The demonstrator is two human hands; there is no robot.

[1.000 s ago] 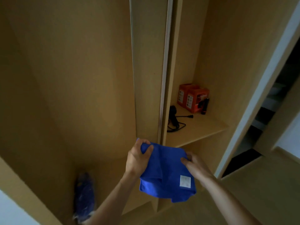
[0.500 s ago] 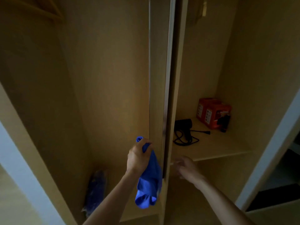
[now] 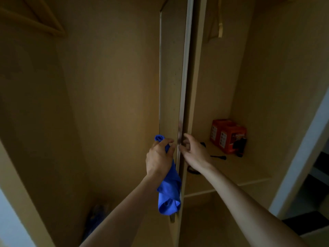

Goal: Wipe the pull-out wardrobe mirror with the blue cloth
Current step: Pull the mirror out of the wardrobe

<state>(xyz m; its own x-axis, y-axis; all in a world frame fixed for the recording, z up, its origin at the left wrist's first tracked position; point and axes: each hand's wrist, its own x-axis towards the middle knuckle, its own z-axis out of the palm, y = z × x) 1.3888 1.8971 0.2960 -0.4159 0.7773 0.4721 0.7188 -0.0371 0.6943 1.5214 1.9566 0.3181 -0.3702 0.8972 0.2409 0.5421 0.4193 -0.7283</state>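
The pull-out mirror (image 3: 170, 77) stands edge-on in the middle of the open wardrobe, a tall narrow panel with a silver front edge. My left hand (image 3: 159, 157) grips the bunched blue cloth (image 3: 169, 193), which hangs down below my fist just left of the mirror's edge. My right hand (image 3: 191, 151) is at the silver edge at about the same height, thumb and fingers curled at it. Whether they pinch the edge is not clear.
A shelf (image 3: 231, 172) on the right carries orange boxes (image 3: 227, 135) and a black corded device (image 3: 195, 171) partly hidden by my right arm. A dark blue bag (image 3: 97, 218) lies on the wardrobe floor at the left. A white door frame (image 3: 302, 152) stands at the right.
My right hand let go of the cloth and rose to the mirror's silver edge. My left hand bunched the cloth in one fist. The view tilted upward.
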